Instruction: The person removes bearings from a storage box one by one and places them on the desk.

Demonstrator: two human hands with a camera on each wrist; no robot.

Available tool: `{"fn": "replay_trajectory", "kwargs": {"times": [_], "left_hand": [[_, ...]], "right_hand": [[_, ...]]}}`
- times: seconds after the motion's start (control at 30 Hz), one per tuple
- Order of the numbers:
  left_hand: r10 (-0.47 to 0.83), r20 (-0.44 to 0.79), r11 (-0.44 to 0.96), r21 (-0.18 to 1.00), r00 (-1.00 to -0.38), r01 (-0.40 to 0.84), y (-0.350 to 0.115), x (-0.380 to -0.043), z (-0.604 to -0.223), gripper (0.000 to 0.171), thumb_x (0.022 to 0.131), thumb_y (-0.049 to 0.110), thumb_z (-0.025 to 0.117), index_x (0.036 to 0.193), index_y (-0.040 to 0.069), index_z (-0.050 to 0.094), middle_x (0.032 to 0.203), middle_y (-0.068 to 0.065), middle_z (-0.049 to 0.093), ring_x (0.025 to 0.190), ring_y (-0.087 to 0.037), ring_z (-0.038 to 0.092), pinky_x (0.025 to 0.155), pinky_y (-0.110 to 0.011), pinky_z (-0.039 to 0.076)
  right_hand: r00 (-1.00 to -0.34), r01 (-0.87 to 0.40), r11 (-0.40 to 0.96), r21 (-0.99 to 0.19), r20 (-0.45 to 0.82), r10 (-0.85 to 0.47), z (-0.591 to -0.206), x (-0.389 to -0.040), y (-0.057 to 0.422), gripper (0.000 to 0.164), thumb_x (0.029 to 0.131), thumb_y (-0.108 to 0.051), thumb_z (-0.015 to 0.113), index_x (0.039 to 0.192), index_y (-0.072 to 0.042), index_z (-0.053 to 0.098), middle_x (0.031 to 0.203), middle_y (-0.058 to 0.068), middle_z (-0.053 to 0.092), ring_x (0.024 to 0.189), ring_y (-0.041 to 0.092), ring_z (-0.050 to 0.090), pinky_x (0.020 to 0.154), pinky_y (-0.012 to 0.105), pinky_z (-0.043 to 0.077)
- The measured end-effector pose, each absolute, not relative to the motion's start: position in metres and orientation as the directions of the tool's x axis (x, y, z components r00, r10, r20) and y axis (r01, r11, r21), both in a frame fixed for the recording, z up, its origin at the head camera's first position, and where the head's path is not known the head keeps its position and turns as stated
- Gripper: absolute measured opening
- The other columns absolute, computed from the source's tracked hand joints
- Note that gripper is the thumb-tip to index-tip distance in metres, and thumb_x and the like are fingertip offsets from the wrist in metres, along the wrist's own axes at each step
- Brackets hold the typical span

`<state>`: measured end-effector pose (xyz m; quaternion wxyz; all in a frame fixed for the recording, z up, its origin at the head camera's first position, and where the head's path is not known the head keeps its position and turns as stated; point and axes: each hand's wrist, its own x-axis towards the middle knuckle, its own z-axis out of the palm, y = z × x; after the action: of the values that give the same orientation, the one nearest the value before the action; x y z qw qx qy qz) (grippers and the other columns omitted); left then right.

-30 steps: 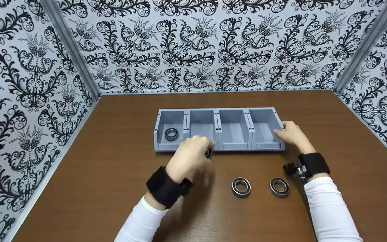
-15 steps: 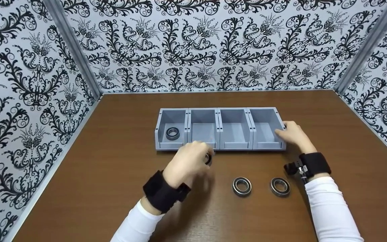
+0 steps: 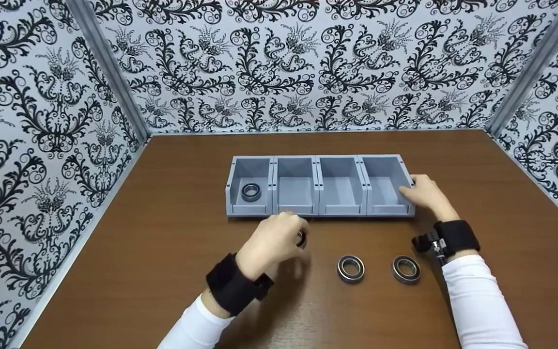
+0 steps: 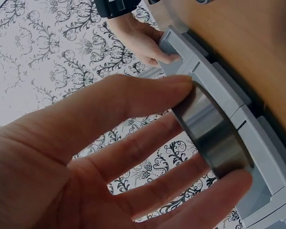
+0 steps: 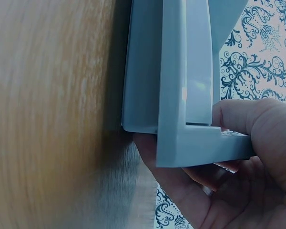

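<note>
My left hand (image 3: pixel 275 240) pinches a ball bearing (image 4: pixel 212 129) by its outer rim between thumb and fingers, just in front of the second compartment from the left. The left wrist view shows the bearing's smooth metal side. My right hand (image 3: pixel 424 195) grips the right end wall of the grey four-compartment bin (image 5: pixel 200 143), thumb inside and fingers outside. Another bearing (image 3: pixel 251 192) lies flat in the leftmost compartment. On the table before the bin lie two more, a middle bearing (image 3: pixel 350 269) and a right bearing (image 3: pixel 406 269).
The brown wooden table (image 3: pixel 162 232) is bounded by patterned panels (image 3: pixel 288 68) at the back and sides. Black straps with small cameras circle both wrists, such as the right wrist strap (image 3: pixel 457 235).
My left hand has drawn back slightly from the bin's front edge toward me, still holding the bearing. The right hand keeps its grip on the bin's end. The head view has shifted slightly.
</note>
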<state>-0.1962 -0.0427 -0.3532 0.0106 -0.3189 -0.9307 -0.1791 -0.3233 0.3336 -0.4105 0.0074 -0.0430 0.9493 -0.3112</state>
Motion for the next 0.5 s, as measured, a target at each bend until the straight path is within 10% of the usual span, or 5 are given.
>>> {"fn": "replay_trajectory", "kwargs": {"times": [0.5], "left_hand": [[0.594,0.107,0.738,0.322,-0.797,0.593,-0.041,-0.189,-0.365,0.02,0.079,0.003,0.08,0.098,0.008,0.08,0.096,-0.008,0.072,0.093,-0.026,0.071,0.073,-0.04,0.058]], "right_hand": [[-0.996,-0.079,0.8,-0.595,0.017,-0.085,-0.411,-0.324,0.335,0.043,0.099,-0.013,0.059,0.127,0.02,0.057,0.11,0.036,0.068,0.094,0.043,0.067,0.083,0.051,0.053]]}}
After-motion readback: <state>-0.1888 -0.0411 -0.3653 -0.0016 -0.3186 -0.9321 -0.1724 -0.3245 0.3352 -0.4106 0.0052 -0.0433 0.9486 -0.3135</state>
